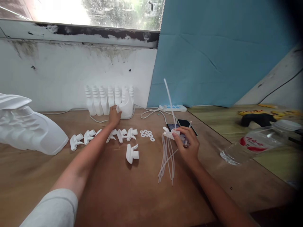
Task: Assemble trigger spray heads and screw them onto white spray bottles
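Observation:
My left hand (115, 115) is stretched to the back of the table, its fingers closed on the neck end of a white plastic bottle (127, 108) in front of a row of white bottles (103, 102). In my right hand (189, 143) is a white trigger spray head (169, 133), pinched between thumb and fingers. A thin white dip tube (169, 97) rises from it at a slight tilt. Beneath that hand lies a spread of loose dip tubes (167, 160). Several trigger heads lie in a row, and a single trigger head (132, 154) sits nearer me.
Small white rings (146, 134) lie right of the row. Behind my right hand are a phone (188, 124) and a white power strip (174, 108) with cables. A large clear bottle (255, 143) stands right; more white bottles (35, 126) lie at left.

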The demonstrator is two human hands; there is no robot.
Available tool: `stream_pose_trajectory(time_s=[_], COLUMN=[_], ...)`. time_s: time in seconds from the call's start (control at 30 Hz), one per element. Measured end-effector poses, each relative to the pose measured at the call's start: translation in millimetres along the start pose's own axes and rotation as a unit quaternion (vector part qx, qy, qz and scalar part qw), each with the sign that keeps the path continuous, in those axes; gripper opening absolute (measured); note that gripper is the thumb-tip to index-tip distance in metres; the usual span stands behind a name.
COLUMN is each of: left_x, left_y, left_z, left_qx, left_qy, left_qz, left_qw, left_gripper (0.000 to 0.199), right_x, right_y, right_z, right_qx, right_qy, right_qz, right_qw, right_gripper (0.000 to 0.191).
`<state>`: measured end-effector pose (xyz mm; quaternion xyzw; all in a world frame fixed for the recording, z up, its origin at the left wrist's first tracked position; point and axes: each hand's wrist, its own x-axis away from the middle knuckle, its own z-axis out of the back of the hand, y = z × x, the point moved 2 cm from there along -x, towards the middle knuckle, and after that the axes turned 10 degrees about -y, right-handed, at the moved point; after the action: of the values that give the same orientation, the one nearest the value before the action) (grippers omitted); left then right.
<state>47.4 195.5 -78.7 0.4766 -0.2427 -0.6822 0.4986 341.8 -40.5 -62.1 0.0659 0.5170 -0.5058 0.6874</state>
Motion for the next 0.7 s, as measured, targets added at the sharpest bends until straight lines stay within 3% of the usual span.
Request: stream_pose_trajectory(time_s=[0.13,0.23,0.3,0.4,0.5,0.6,0.7], left_x=[34,95,147,217,254,265,269], left_y=[39,72,88,100,99,93,88], left_z=[18.1,32.8,36.6,36.9,34.4,35.7,39.1], left_qx=[0.033,0.082,0.23,0.386,0.473,0.476,0.455], left_qy=[-0.007,-0.065,-0.184,-0.309,-0.353,-0.349,-0.38], left_qz=[-0.033,-0.053,-0.016,0.026,0.1,0.181,0.204], left_qw=[0.999,0.993,0.955,0.869,0.801,0.786,0.779], left_gripper=[0.032,0.025,0.034,0.051,0.063,0.048,0.046], right_x=[-1,0,7,28,53,69,77], right_y=[1,-18,-45,-93,-130,-146,-150], right_z=[-5,-18,-28,-41,-46,-45,-38], right_qx=[-0.167,-0.318,-0.395,-0.454,-0.419,-0.324,-0.242], right_qy=[0.009,0.005,-0.023,-0.089,-0.156,-0.174,-0.198], right_qz=[-0.13,-0.2,-0.213,-0.206,-0.182,-0.137,-0.105], right_qw=[0.977,0.927,0.893,0.862,0.876,0.92,0.944], right_gripper=[0.011,0.011,0.011,0.008,0.005,0.009,0.015])
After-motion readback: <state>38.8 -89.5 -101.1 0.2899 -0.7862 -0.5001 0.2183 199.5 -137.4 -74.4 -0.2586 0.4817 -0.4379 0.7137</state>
